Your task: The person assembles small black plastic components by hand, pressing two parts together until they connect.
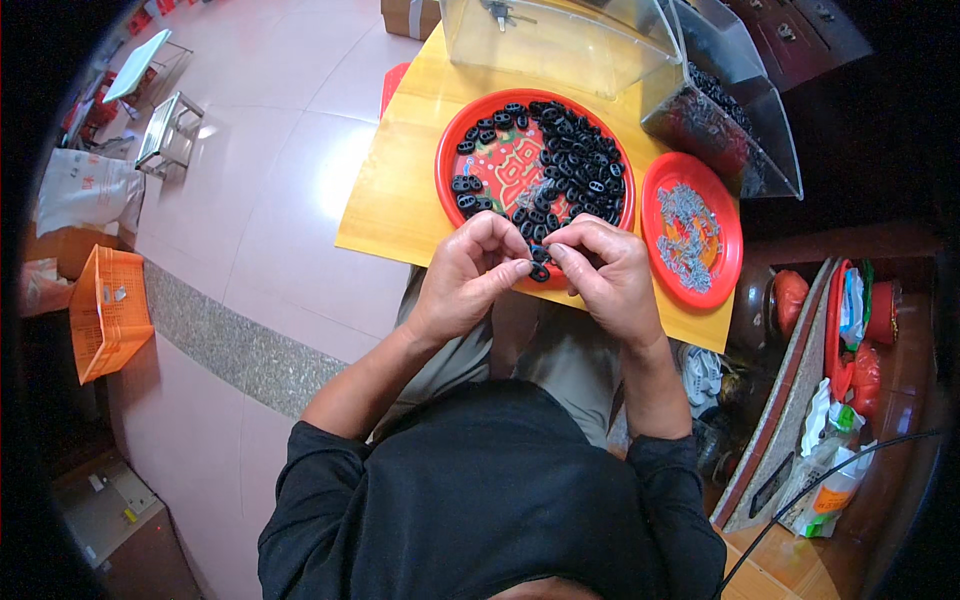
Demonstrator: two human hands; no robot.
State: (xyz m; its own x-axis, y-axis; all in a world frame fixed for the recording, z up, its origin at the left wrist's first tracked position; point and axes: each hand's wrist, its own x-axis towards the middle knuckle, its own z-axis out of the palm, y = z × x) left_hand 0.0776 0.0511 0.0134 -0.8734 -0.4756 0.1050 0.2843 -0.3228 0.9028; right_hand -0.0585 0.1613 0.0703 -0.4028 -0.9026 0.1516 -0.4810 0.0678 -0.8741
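Note:
Between my two hands, at the near rim of a round red tray (443, 190), is a small black oval piece with holes (539, 271). My left hand (474, 272) pinches it between thumb and forefinger. Close beside it, my right hand (606, 274) has its thumb and forefinger pressed together at the piece; whatever they hold is too small to make out. Many like black pieces (580, 150) fill the tray, heaped thickest on its right side. A smaller red plate (733, 235) to the right carries a scatter of small grey bits (686, 225).
Both red dishes stand on a yellow table (390, 190). A clear plastic bin (560, 45) and another bin (745, 150) with dark pieces stand at its far side. An orange basket (110, 315) and a small metal stool (170, 130) are on the floor at left. A black cable (830, 470) crosses the lower right.

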